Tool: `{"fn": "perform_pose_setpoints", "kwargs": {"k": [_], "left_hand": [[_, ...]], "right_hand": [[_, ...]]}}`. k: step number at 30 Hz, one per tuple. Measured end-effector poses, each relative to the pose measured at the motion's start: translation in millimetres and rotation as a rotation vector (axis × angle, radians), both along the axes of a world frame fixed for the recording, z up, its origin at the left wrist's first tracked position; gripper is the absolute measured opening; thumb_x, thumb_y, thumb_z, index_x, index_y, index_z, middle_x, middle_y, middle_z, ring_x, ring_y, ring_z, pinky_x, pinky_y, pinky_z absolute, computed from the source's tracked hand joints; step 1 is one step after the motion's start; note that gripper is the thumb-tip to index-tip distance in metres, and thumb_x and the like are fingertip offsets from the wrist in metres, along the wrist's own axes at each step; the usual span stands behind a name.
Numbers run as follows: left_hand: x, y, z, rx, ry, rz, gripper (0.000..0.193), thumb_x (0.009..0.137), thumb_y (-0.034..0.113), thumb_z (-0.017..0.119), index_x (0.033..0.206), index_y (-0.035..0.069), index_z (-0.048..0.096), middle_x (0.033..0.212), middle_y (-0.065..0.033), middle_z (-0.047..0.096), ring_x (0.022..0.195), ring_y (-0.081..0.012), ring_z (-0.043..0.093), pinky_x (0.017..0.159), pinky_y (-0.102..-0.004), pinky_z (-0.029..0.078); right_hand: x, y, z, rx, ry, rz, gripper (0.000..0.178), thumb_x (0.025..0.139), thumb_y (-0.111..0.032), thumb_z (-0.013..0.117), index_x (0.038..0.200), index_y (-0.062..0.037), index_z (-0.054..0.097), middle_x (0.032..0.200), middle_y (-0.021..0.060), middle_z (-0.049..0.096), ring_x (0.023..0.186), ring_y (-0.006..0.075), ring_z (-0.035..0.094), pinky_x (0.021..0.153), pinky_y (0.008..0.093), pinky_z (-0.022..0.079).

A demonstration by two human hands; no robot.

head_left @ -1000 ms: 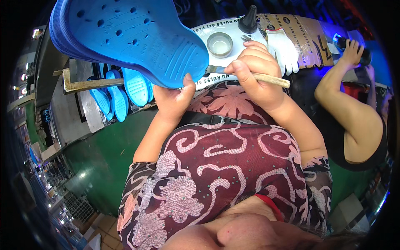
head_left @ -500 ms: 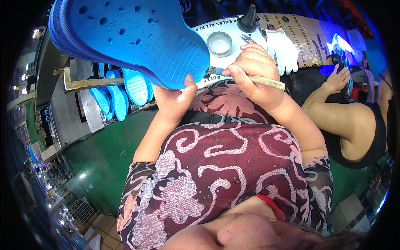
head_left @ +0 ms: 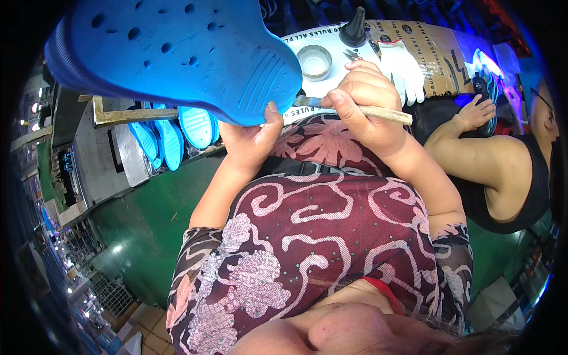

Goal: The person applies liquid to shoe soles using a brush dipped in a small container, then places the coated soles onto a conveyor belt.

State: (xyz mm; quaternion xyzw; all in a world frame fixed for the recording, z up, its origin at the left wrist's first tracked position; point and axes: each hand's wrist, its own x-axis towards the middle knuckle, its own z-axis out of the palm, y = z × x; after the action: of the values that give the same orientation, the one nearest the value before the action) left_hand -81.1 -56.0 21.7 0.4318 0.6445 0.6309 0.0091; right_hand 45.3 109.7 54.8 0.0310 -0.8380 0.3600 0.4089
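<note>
A large blue shoe sole with dark holes and ridged lines fills the upper left, close to the camera. My left hand grips its near end from beneath, thumb along the edge. In my right hand is a brush with a wooden handle, held between thumb and fingers. The bristles point left and lie at or very near the edge of the sole; whether they touch I cannot tell. Just beyond the brush stands a small round dish with a pale content.
A black cone-shaped bottle, small metal snips and a white glove lie on the covered table. More blue soles rest at left by a wooden bar. A co-worker sits at right.
The blue sole has tilted and shifted slightly left at its far end. My right hand and the brush have moved a little to the right. The co-worker's head has come into view.
</note>
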Motion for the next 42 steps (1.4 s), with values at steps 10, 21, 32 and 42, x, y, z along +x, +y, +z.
{"fn": "perform_pose_setpoints", "kwargs": {"k": [10,21,32,42], "left_hand": [[-1,3,-2,0.100,0.068,0.009,0.034,0.072,-0.003,0.060,0.104,0.000,0.052,0.096,-0.0093,0.058,0.085,-0.0157,0.056,0.077,-0.0287,0.044],[3,8,3,0.077,0.042,0.004,0.033,0.071,-0.003,0.060,0.103,-0.002,0.052,0.096,-0.0096,0.058,0.085,-0.0155,0.056,0.077,-0.0282,0.044],[6,13,6,0.089,-0.047,-0.030,0.033,0.071,-0.005,0.058,0.104,-0.002,0.051,0.097,-0.0100,0.057,0.086,-0.0156,0.055,0.078,-0.0280,0.044],[7,12,4,0.103,0.001,-0.022,0.031,0.072,-0.004,0.059,0.103,-0.001,0.052,0.095,-0.0086,0.058,0.085,-0.0152,0.056,0.077,-0.0276,0.044]], "right_hand": [[5,1,4,-0.097,0.025,0.002,0.023,0.081,-0.015,0.059,0.061,-0.0052,0.063,0.056,0.0047,0.057,0.054,0.0203,0.053,0.073,0.0333,0.042],[2,1,-6,-0.107,0.005,0.038,0.024,0.082,-0.015,0.058,0.061,-0.0047,0.063,0.056,0.0050,0.058,0.054,0.0208,0.053,0.072,0.0328,0.042],[7,4,-1,-0.067,-0.048,0.043,0.030,0.086,-0.013,0.047,0.062,-0.0028,0.062,0.057,0.0036,0.058,0.056,0.0163,0.053,0.082,0.0371,0.039],[9,3,-2,-0.149,0.055,-0.028,0.024,0.082,-0.015,0.057,0.061,-0.0065,0.062,0.057,0.0043,0.058,0.056,0.0189,0.054,0.074,0.0335,0.041]]}}
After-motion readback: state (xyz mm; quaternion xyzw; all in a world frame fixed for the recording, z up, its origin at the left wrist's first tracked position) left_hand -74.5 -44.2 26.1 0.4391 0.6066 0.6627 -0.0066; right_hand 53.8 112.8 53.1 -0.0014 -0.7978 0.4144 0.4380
